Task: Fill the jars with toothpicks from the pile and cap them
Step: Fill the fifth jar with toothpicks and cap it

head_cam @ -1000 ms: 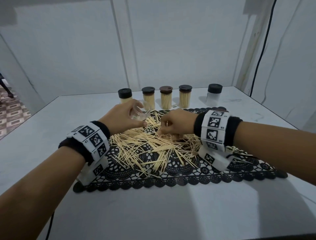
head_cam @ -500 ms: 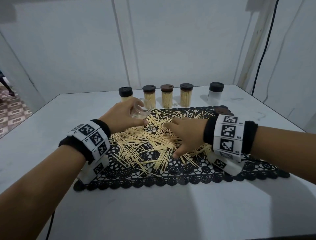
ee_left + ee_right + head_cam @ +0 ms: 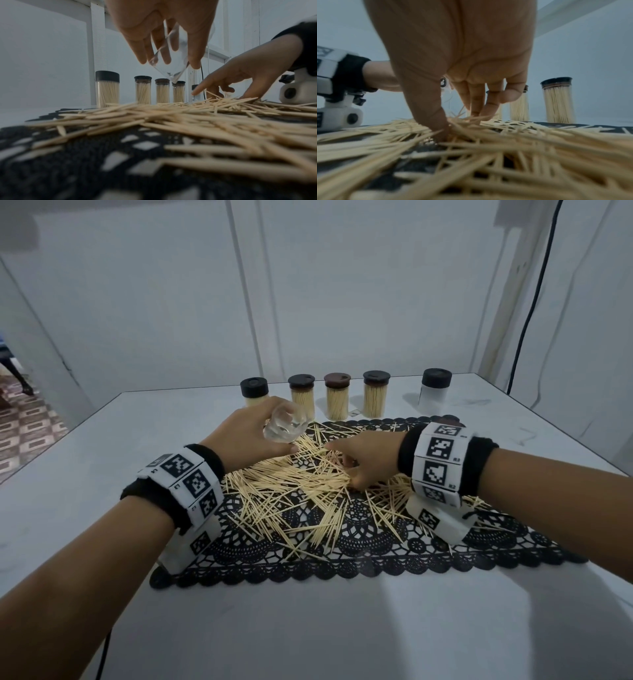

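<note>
A white table [image 3: 308, 628] is seen carrying a black lace mat [image 3: 359, 546], laid flat across its middle. Behind the mat's far edge, five capped jars are stood upright in a row directly on the tabletop: four filled with toothpicks [image 3: 254, 392] [image 3: 302, 397] [image 3: 337, 396] [image 3: 375, 394] and one, set apart to the right, appearing empty [image 3: 435, 386]. A loose pile of toothpicks [image 3: 301, 491] is spread over the mat, and a dark round lid [image 3: 451, 419] is noted at the mat's far right edge.
</note>
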Action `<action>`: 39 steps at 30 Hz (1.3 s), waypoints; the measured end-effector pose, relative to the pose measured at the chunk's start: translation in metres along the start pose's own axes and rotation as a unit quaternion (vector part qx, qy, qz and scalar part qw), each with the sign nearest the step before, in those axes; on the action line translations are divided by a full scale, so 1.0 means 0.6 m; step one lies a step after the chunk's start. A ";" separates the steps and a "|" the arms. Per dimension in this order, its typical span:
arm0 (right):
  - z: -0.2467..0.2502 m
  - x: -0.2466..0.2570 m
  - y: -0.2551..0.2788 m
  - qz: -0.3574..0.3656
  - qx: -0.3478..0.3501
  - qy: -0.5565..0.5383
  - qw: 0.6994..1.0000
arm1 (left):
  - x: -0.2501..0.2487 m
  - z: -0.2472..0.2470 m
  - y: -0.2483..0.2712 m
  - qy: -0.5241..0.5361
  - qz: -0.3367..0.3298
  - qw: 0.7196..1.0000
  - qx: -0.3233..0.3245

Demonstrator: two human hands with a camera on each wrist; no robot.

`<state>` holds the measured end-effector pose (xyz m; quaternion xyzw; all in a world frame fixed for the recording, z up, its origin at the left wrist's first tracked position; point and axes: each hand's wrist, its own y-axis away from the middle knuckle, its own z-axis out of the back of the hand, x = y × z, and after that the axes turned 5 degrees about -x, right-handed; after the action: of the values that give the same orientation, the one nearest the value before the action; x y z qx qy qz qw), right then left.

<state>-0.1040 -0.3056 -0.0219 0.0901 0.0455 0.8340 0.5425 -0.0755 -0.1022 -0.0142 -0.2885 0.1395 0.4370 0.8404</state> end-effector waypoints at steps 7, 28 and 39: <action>-0.002 -0.008 -0.003 0.010 -0.008 -0.039 0.999 | 0.002 0.002 0.000 -0.007 -0.012 1.000 0.010; 0.005 0.018 0.002 0.049 -0.009 0.211 0.976 | 0.005 -0.001 0.000 0.001 -0.005 1.000 0.020; -0.003 0.043 -0.003 0.091 -0.016 0.173 0.981 | 0.000 -0.001 0.000 -0.029 0.005 1.000 0.007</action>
<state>-0.1127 -0.2811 -0.0211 -0.0607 0.1168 0.8835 0.4495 -0.0757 -0.1024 -0.0146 -0.2689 0.1194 0.4483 0.8441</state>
